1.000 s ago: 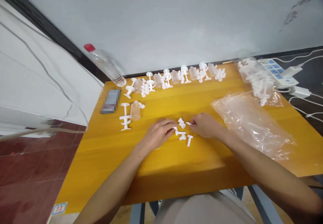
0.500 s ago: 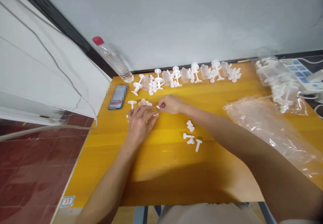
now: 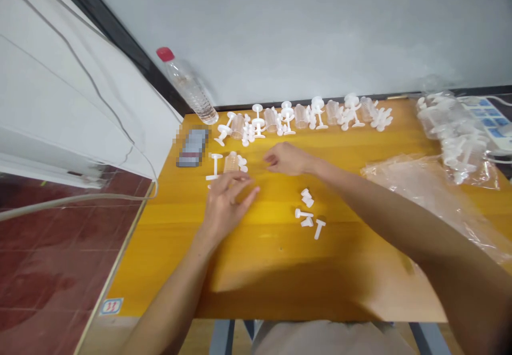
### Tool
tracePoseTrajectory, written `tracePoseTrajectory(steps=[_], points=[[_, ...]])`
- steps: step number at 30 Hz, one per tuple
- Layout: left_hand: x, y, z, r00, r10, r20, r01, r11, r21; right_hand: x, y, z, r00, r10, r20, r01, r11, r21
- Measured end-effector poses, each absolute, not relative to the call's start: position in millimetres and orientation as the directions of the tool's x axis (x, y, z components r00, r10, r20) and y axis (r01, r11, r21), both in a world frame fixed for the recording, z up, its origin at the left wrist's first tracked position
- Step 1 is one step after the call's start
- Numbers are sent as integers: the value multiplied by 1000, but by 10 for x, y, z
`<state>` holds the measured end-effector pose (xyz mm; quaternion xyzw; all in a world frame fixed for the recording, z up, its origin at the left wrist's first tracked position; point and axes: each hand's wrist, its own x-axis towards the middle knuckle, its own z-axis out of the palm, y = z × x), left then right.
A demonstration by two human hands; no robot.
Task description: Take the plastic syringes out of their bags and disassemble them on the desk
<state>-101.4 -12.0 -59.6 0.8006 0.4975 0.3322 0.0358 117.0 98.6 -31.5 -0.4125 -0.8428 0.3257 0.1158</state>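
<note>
My left hand (image 3: 226, 206) is over the left part of the table, thumb and fingers apart, with nothing seen between them. Just beyond its fingertips lie a clear plastic cylinder (image 3: 231, 162), small white rounded pieces (image 3: 242, 163) and a white plunger-like part (image 3: 215, 167); the hand partly covers this group. To the right, my right hand (image 3: 288, 159) hovers with loosely bent fingers, slightly apart, and no piece shows in them. Nearer to me lie several small white plastic pieces, among them a T-shaped one (image 3: 319, 228) and a pegged one (image 3: 304, 214).
Along the wall runs a row of clear cylinders (image 3: 301, 116) and white plastic parts (image 3: 318, 112). A red-capped bottle (image 3: 192, 91) and a phone (image 3: 193, 148) are at the left. On the right are a bag of parts (image 3: 460, 136), an emptied-looking plastic bag (image 3: 424, 195) and a power strip (image 3: 490, 118).
My hands have moved apart, the right one away to the right. The small white pieces at their fingertips no longer show there. The camera view has shifted slightly.
</note>
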Motion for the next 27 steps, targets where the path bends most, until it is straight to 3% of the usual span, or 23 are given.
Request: tracePoseTrajectory(steps=[3,7,12,19,24,27], points=[[-740,-406,-561,541,780,315,557,-613,560,1688,759,-84,-641,733,-227,710,455,-537],[-385,-546,-644,718,664,210,490,-696,525,2039,446,-14,-658,655,-372,734,447,-511],[-358,-483,-742,717,664,213,527,-716,458,1998,369,-250,-768,576,-281,618,550,-562],[-800,-310,-766,511,813,277,655,-578,487,1658,657,-397,-714,689,-128,603,511,-612],[-927,-396,-697,573,776,263,611,-619,494,1176,866,-520,-623,777,-86,641,445,-625],[-953,-487,-713,623,743,245,618,-659,428,932,980,-588,-599,798,-62,645,436,-627]])
